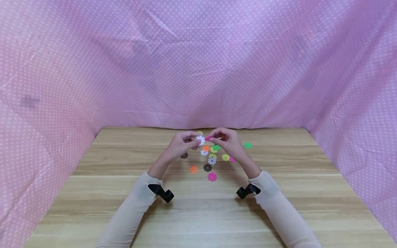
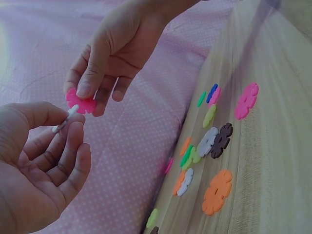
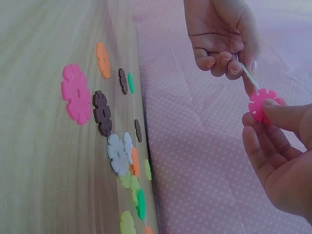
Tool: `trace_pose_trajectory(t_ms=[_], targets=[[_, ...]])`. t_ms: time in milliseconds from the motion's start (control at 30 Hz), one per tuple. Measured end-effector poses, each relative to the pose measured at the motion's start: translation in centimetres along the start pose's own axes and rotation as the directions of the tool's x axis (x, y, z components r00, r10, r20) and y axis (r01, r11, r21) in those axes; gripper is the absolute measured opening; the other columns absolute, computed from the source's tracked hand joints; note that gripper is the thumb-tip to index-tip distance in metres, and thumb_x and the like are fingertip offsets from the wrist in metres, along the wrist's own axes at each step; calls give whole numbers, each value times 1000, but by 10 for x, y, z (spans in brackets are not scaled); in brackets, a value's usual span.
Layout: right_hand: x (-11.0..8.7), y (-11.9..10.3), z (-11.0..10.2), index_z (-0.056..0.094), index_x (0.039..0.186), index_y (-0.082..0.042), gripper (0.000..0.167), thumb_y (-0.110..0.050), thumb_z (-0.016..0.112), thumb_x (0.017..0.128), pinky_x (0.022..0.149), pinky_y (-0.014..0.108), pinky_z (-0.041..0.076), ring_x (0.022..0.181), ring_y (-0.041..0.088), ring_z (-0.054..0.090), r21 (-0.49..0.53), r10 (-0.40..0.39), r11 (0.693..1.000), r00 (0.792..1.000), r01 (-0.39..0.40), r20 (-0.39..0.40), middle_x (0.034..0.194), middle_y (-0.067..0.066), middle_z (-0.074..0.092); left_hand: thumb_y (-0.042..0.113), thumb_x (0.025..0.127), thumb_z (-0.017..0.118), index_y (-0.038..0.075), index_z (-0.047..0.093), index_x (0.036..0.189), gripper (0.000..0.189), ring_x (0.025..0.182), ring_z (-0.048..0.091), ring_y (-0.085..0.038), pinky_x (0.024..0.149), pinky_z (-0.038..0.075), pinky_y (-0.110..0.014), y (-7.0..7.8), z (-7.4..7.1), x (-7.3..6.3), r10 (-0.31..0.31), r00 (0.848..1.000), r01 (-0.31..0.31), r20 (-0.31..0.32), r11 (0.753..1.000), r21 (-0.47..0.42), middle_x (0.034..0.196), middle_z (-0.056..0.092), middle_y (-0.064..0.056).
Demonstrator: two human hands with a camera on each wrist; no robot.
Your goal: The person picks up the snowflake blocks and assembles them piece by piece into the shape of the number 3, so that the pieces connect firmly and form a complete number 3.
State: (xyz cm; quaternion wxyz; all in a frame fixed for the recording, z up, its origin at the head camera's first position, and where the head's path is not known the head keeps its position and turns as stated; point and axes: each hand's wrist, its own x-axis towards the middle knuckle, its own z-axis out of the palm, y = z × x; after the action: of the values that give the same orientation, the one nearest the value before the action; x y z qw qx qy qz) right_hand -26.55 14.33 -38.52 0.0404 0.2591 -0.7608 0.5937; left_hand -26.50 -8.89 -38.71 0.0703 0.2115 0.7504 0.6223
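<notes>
Above the table, my left hand (image 1: 183, 144) pinches a white notched plastic disc (image 1: 201, 140) between thumb and fingers. My right hand (image 1: 227, 140) pinches a pink notched disc (image 3: 263, 103), thumb over its face. The two discs meet edge to edge, set at an angle to each other; in the left wrist view the white disc (image 2: 65, 120) shows nearly edge-on against the rim of the pink disc (image 2: 81, 101). Below the hands lie loose flower-shaped discs, among them a pink one (image 1: 212, 177), a dark brown one (image 1: 207, 167) and an orange one (image 1: 193, 169).
More discs lie scattered on the wooden table (image 1: 198, 213), some overlapping, including a green disc (image 1: 247, 145) off to the right and a yellow disc (image 1: 225, 157). A pink dotted cloth (image 1: 198, 69) hangs round the back and sides.
</notes>
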Motion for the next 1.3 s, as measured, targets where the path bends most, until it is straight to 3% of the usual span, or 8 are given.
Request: trace_pose_trajectory(t_ms=[133, 233, 400, 533, 833, 1000, 1100, 1300], targets=[[0, 0, 1, 72, 104, 1, 11, -6, 70, 96, 74, 32, 62, 89, 31, 70, -6, -9, 1000, 1000, 9, 8, 104, 20, 73, 6, 97, 66, -6, 67, 123, 29, 80, 72, -19, 76, 64, -28, -1, -1, -1, 15, 1000, -15, -2, 1000, -8, 94, 73, -18], [0, -1, 2, 72, 104, 1, 11, -4, 70, 95, 75, 31, 63, 88, 27, 71, -3, -17, 1000, 1000, 17, 7, 104, 21, 73, 7, 97, 67, -5, 68, 123, 29, 81, 73, -21, 79, 65, -35, -1, -2, -2, 9, 1000, -9, -4, 1000, 6, 93, 74, -14], [0, -1, 4, 71, 103, 4, 9, 0, 70, 94, 75, 25, 62, 91, 35, 72, 27, -42, 999, 999, 42, 0, 104, 24, 73, 6, 96, 67, -3, 69, 123, 28, 85, 72, -34, 84, 63, -50, 2, -4, -3, 6, 1000, -5, -8, 999, 38, 91, 73, -15], [0, -3, 7, 72, 101, 6, 9, 3, 70, 92, 77, 32, 64, 90, 36, 73, 42, -51, 998, 999, 51, 5, 101, 25, 72, 5, 96, 68, -3, 69, 123, 28, 89, 70, -44, 80, 64, -43, 3, -5, -5, 2, 1000, -2, -4, 999, 45, 88, 72, -12], [1, 2, 8, 73, 98, 6, 9, 4, 73, 90, 76, 25, 63, 85, 16, 73, 50, -86, 995, 996, 86, 4, 98, 25, 73, 6, 97, 68, -3, 66, 128, 32, 89, 74, -39, 79, 65, -35, 5, -7, -6, 19, 1000, -20, 10, 999, 32, 98, 76, -19], [-1, 3, 7, 73, 97, 8, 8, 6, 73, 89, 76, 25, 63, 84, 21, 74, 54, -72, 996, 997, 71, 4, 97, 28, 72, 4, 95, 69, -4, 66, 126, 32, 93, 72, -48, 85, 62, -51, 6, -6, -6, 5, 1000, -5, 10, 1000, -4, 101, 77, -20], [-3, 3, 7, 74, 95, 7, 8, 6, 75, 87, 74, 25, 63, 83, 28, 74, 42, -73, 996, 997, 73, 5, 95, 27, 73, 4, 94, 70, -3, 68, 124, 31, 88, 75, -40, 86, 61, -53, 7, -6, -6, -10, 1000, 10, 16, 1000, -9, 100, 77, -20], [-5, 1, 9, 76, 95, 7, 10, 5, 77, 85, 73, 25, 63, 83, 31, 74, 45, -67, 997, 998, 67, 4, 94, 26, 73, 5, 94, 71, -5, 68, 123, 31, 75, 76, -17, 75, 65, -38, 8, -8, -8, -9, 1000, 9, 18, 1000, 11, 95, 77, -19]])
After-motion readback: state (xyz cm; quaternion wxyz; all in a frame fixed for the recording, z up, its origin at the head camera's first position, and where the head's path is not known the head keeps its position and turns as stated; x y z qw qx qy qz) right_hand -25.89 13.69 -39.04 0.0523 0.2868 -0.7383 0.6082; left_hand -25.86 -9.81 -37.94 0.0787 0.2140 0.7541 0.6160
